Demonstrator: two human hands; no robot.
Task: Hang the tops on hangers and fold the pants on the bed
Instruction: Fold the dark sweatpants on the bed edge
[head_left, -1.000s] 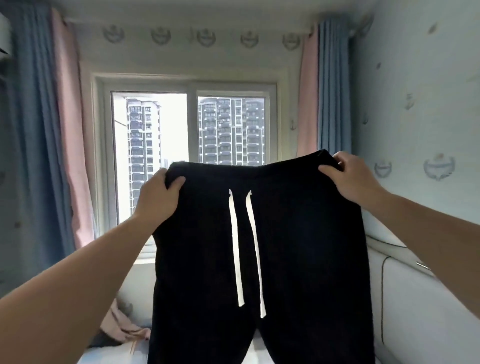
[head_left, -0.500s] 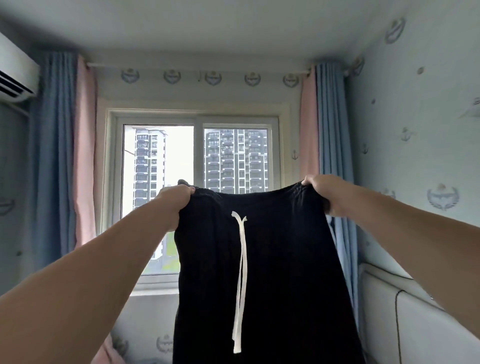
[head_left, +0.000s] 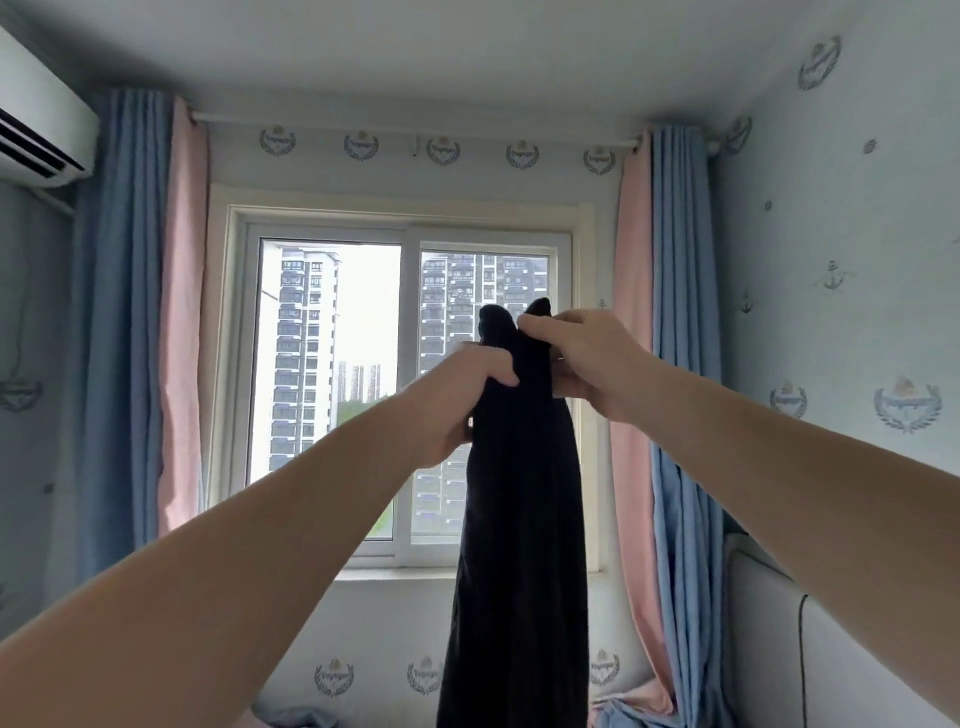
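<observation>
Black pants (head_left: 519, 519) hang in the air in front of the window, folded lengthwise into one narrow strip. Both waistband corners stick up together above my hands. My left hand (head_left: 457, 400) grips the waistband from the left side. From the right, my right hand (head_left: 576, 358) pinches the top of the waistband, thumb and fingers on the fabric. The white drawstring is hidden inside the fold. The pants' lower end runs out of view at the bottom.
A window (head_left: 405, 395) with pink and blue curtains (head_left: 670, 364) fills the far wall. An air conditioner (head_left: 36, 140) hangs at upper left. A white padded headboard (head_left: 810, 639) stands at lower right. Bunched fabric (head_left: 623, 712) lies low by the curtain.
My hands have come together, bringing the two waistband corners side by side, so the spread-out pants are now folded in half lengthwise. The drawstring has gone out of sight.
</observation>
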